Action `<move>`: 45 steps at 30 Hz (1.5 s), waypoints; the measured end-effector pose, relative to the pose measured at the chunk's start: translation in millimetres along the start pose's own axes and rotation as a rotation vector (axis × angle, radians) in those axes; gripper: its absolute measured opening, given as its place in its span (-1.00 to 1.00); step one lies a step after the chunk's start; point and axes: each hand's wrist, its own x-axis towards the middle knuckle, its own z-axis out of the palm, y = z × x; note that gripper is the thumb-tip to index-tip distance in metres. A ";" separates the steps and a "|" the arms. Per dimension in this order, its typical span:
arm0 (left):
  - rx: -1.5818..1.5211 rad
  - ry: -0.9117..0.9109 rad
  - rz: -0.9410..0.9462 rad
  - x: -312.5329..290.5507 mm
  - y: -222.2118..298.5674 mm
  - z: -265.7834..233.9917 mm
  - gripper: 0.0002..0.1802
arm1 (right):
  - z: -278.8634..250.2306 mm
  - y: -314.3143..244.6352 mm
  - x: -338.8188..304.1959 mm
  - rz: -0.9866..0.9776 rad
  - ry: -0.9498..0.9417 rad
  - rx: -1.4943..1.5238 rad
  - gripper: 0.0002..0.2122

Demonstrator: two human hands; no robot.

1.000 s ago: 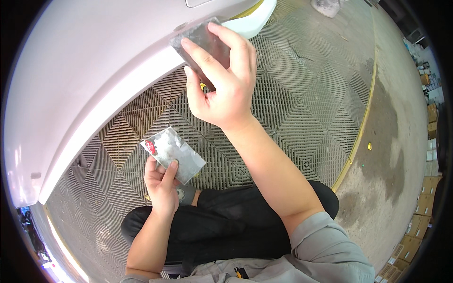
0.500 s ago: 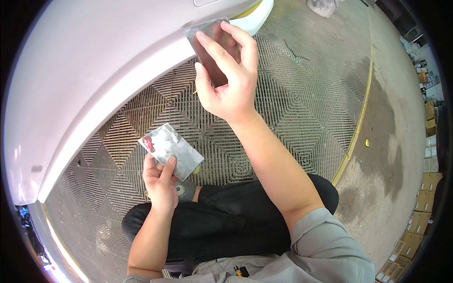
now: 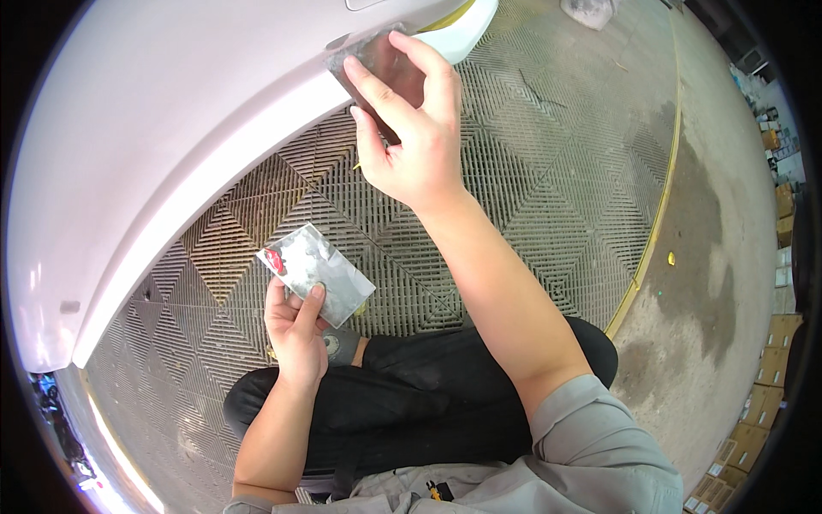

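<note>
A dark, reddish-brown flat rectangular pad (image 3: 399,79) with a greyish far edge lies under the fingertips of my right hand (image 3: 417,137). The fingers and thumb grip it at the lower edge of a white car body panel (image 3: 171,128); whether it touches the panel is hard to tell. Lower and to the left, my left hand (image 3: 298,330) pinches a flat, shiny clear-and-silver packet (image 3: 321,272) between thumb and fingers. One corner of this packet carries a red mark. It is held tilted above the floor, apart from the panel.
Grey plastic grating (image 3: 479,248) covers the floor beneath my hands, bordered on the right by a yellow strip (image 3: 655,231). Beyond it runs stained concrete with a small yellow object (image 3: 671,257). Stacked cardboard boxes (image 3: 762,403) line the far right. My bent legs (image 3: 411,403) are close below.
My right hand and the pad have shifted slightly up and left along the panel's edge. The left hand with the packet has barely moved.
</note>
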 end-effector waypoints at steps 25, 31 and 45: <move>-0.019 0.024 -0.006 2.2 0.0 -1.9 -0.55 | 14.6 6.3 -0.1 0.000 0.088 0.090 -0.53; -0.011 -0.004 -0.003 3.7 -0.8 0.5 -0.56 | 4.3 8.0 -3.2 -0.019 0.064 0.031 -0.52; 0.012 -0.014 -0.010 0.6 4.4 -4.1 -0.55 | -14.3 -19.8 25.2 0.105 0.045 -0.045 -0.56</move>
